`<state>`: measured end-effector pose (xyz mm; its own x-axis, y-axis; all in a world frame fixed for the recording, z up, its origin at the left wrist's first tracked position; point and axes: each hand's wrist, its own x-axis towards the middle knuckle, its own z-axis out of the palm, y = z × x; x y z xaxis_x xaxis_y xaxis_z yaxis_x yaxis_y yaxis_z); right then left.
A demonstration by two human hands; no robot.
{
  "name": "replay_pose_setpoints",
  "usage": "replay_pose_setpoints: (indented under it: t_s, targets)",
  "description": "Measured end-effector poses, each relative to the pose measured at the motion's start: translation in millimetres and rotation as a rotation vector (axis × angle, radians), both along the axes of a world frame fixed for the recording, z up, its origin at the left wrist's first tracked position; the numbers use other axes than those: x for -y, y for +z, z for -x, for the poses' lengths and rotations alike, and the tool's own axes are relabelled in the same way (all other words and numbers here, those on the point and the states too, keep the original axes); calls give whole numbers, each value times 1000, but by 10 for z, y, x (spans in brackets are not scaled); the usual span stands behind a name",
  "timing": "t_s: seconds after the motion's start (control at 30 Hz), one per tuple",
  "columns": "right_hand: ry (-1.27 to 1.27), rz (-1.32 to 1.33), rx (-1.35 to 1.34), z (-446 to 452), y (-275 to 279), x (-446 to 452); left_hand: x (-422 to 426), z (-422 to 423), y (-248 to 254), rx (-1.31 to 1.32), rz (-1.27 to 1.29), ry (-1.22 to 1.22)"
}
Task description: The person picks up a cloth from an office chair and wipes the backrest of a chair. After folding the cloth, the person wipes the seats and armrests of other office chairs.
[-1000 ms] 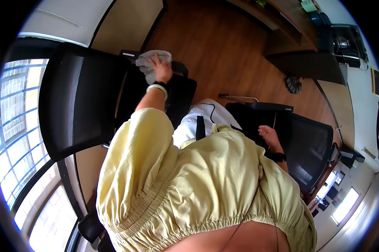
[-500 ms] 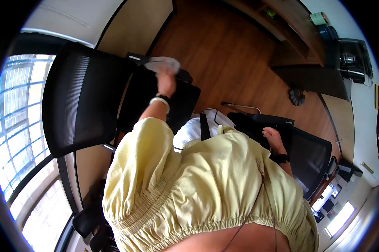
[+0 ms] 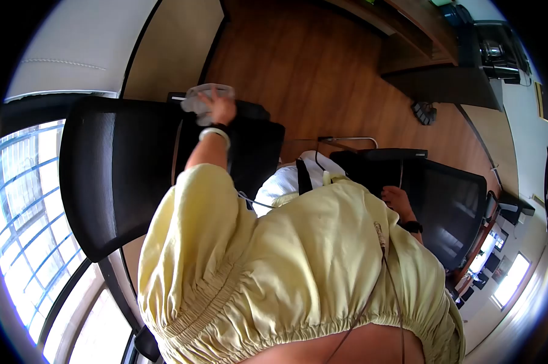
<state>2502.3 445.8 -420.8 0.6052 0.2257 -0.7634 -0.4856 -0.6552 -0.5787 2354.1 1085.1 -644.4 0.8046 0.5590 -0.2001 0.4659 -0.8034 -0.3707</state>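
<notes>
My left hand (image 3: 220,110) is at the armrest (image 3: 175,97) of a black office chair (image 3: 137,173). Its fingers press on a crumpled, pale grey-white cloth (image 3: 193,104) that looks partly see-through. The dark seat lies under my left forearm. On the other side, my right hand (image 3: 396,201) is in shade with its fingers curled, close to a second black chair (image 3: 447,209). Whether anything is in those fingers is hidden. A dark band circles each wrist, with a pale one beside it on the left.
A wood floor (image 3: 292,67) stretches ahead. A dark cabinet (image 3: 447,85) carries a black machine (image 3: 498,51) at upper right. A small dark ribbed object (image 3: 424,113) is on the floor. A barred window (image 3: 28,200) is at left; a metal bar (image 3: 350,139) crosses near the second chair.
My left hand has slid leftward along the armrest with the cloth. My right hand stays by the second chair, its fingers now more shaded. The view has shifted slightly.
</notes>
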Motion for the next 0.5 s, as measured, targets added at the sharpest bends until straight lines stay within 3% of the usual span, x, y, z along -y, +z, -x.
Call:
replay_pose_setpoints:
  t_s: [0.03,0.1,0.2,0.37,0.4,0.47,0.5]
  targets:
    - [14,-8,-7,-10,-26,-46,276,-66,226,44,34,-54]
    - [48,-24,-24,-39,-70,-165,748,-157,477,558,585,264]
    - [219,-36,22,-118,-126,-322,1203,-234,942,568,793,298]
    - [649,-64,330,-220,-161,-503,1181,-99,753,736,852,97]
    - [756,-42,418,-205,-160,-520,1031,-56,588,824,763,64]
    - [618,50,330,-118,112,-714,554,29,202,989,582,-5]
    - [545,94,285,-71,211,-777,311,88,377,690,433,40]
